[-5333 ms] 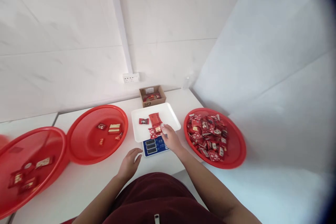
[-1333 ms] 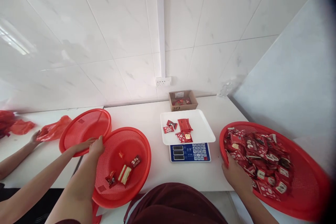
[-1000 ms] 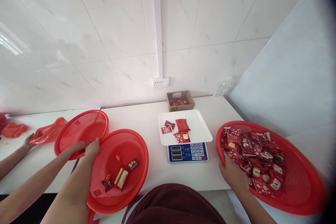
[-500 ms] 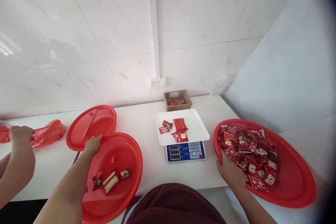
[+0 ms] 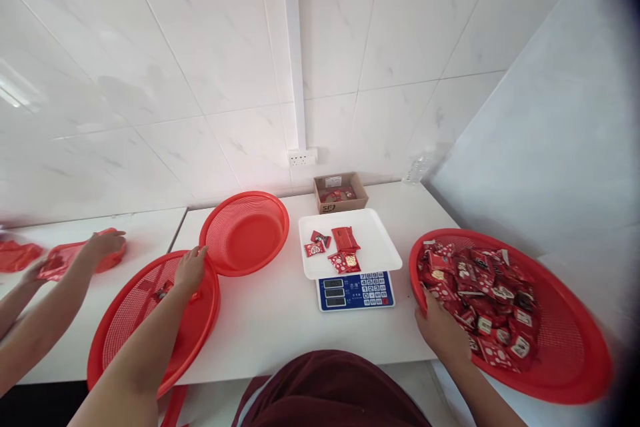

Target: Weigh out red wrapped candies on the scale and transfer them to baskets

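Note:
My left hand (image 5: 190,270) is closed on the far rim of a wide red mesh basket (image 5: 125,327) at the table's front left. A few wrapped candies (image 5: 163,291) lie in it, partly hidden by my arm. An empty red basket (image 5: 245,237) stands just beyond, touching that rim. My right hand (image 5: 443,333) grips the near left rim of a large red basket (image 5: 565,347) heaped with red wrapped candies (image 5: 480,300). Between the baskets stands a blue scale (image 5: 356,290). Its white tray (image 5: 383,247) carries several candies (image 5: 334,248).
A small cardboard box (image 5: 340,192) sits at the wall behind the scale, below a wall socket (image 5: 303,159). At far left, another person's hands (image 5: 97,245) rest on red plastic bags (image 5: 63,261) on a neighbouring table. White tiled walls close in the back and right.
The basket under my left hand has slid left and nearer the edge. The empty basket has moved right, beside the scale. The other person's hands have shifted onto the red bags.

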